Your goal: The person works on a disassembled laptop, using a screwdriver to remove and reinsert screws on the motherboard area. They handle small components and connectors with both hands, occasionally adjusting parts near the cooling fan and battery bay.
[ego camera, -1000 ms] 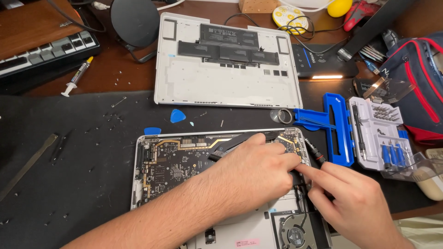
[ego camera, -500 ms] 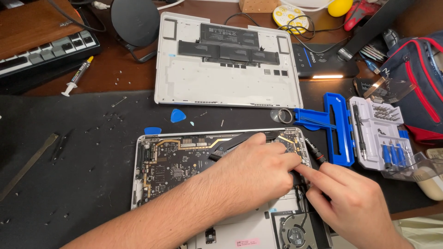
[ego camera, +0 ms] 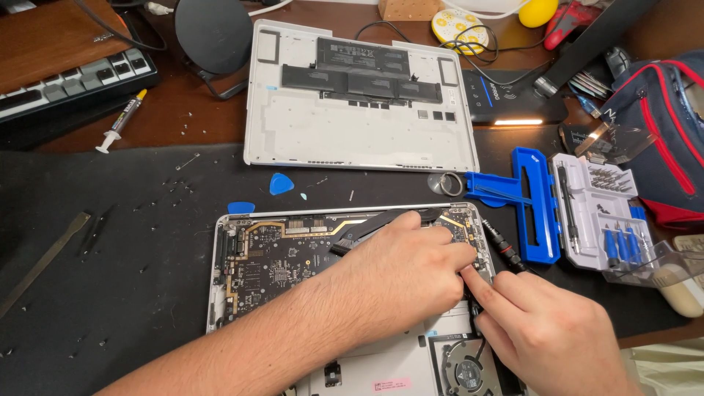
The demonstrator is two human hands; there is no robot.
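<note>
While both hands crowd the right edge of the opened laptop (ego camera: 242,293), I read this as fine work on the logic board (ego camera: 286,264) near its right-hand side. My left hand (ego camera: 400,275) lies across the board, fingers curled down and pressed together over the spot, tips meeting the right hand; I cannot tell whether they pinch a part or just steady it. My right hand (ego camera: 546,334) comes in from the lower right, index finger stretched forward and touching the left fingertips, other fingers folded; a dark screwdriver (ego camera: 502,246) pokes out just beside it, but I cannot tell if that hand grips it. The work spot sits on the board's right edge, above the round fan (ego camera: 469,367), hidden under the fingers.

To do this well, I judge: keep the left hand as a brace on the chassis, not on the chips; move only fingertips; lift any connector straight up, no twisting. Loose screws dot the black mat (ego camera: 110,293), so keep sleeves and wrists off them.

Around: detached bottom case (ego camera: 359,128) with battery cells lies behind the laptop, well apart. Two blue picks (ego camera: 281,183) sit between them. Blue tool holder (ego camera: 532,205) and bit case (ego camera: 594,209) are just right of the laptop. Metal spudger (ego camera: 44,260) far left, syringe (ego camera: 121,121) upper left near a keyboard (ego camera: 66,84).
</note>
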